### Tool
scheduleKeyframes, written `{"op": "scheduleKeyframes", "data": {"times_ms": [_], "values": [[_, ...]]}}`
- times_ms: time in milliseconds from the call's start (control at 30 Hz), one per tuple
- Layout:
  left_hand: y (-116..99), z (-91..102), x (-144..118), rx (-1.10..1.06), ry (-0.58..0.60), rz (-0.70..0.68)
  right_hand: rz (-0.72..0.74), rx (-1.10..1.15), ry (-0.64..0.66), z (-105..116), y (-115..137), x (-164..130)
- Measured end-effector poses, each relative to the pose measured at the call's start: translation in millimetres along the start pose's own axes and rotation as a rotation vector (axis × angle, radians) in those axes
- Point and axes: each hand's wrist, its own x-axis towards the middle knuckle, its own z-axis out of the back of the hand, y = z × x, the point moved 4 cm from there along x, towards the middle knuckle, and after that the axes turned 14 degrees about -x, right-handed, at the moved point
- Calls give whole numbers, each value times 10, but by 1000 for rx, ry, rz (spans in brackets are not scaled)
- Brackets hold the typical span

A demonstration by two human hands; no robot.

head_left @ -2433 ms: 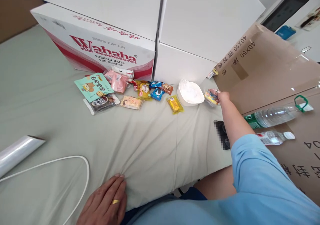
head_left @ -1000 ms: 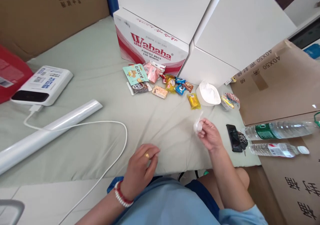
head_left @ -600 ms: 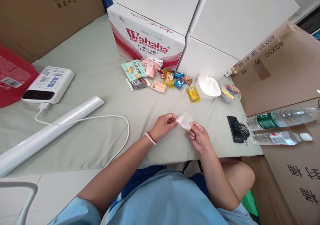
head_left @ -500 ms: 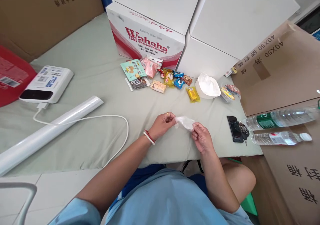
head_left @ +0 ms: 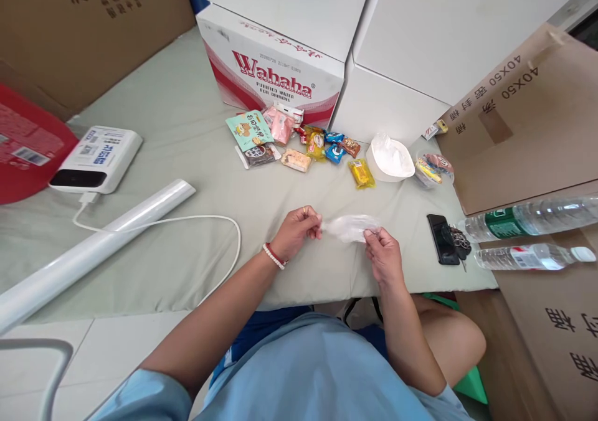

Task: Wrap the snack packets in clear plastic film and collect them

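Note:
A thin, translucent white plastic bag [head_left: 348,227] is stretched between my two hands above the cloth-covered table. My left hand [head_left: 299,231] pinches its gathered left end. My right hand [head_left: 383,250] grips the right end between thumb and fingers. The bag looks crumpled and flat; whether it is a bag or a glove is hard to make out. Beyond my hands lie a yellow snack packet [head_left: 361,174] and a white plastic tub [head_left: 390,159] with white film inside.
Snack packets [head_left: 295,160] lie before a Wahaha carton [head_left: 275,66]. At right are a phone [head_left: 441,240], keys [head_left: 460,240] and two bottles [head_left: 532,258]. A plastic roll [head_left: 103,246], a white cable [head_left: 210,218] and a white device [head_left: 96,159] lie left.
My hands have moved apart, my left going slightly left and my right slightly right. The white plastic between them is drawn out longer. The view has shifted a little.

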Motion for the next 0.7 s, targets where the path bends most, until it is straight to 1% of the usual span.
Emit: {"op": "scheduleKeyframes", "data": {"times_ms": [67, 100, 133, 200, 233, 267, 300, 333, 400, 467, 567, 633, 700], "values": [[-83, 21, -28, 132, -69, -186, -87, 36, -23, 55, -38, 4], [-130, 0, -61, 256, -73, -315, -110, 35, -29, 71, -50, 0], [-168, -46, -106, 403, -53, -452, -120, 29, -34, 77, -57, -7], [-181, -181, -206, 696, 49, -697, -118, 16, -24, 55, -58, -24], [-153, -247, -246, 818, 112, -776, -115, 13, -5, 29, -53, -32], [-111, -297, -271, 922, 170, -816, -115, 12, 18, 0, -45, -39], [-62, -329, -279, 1009, 216, -818, -122, 12, 42, -29, -35, -44], [-16, -342, -273, 1076, 245, -790, -131, 15, 60, -54, -22, -47], [49, -325, -241, 1135, 255, -706, -128, 36, 74, -91, 13, -49], [72, -295, -218, 1119, 250, -658, -92, 59, 97, -137, 50, -48], [78, -292, -220, 1079, 284, -658, -39, 52, 157, -235, 50, -51], [87, -302, -226, 1067, 315, -650, -39, 41, 167, -279, 3, -46], [90, -299, -223, 1032, 317, -624, -54, 53, 153, -282, -49, -33]]}}
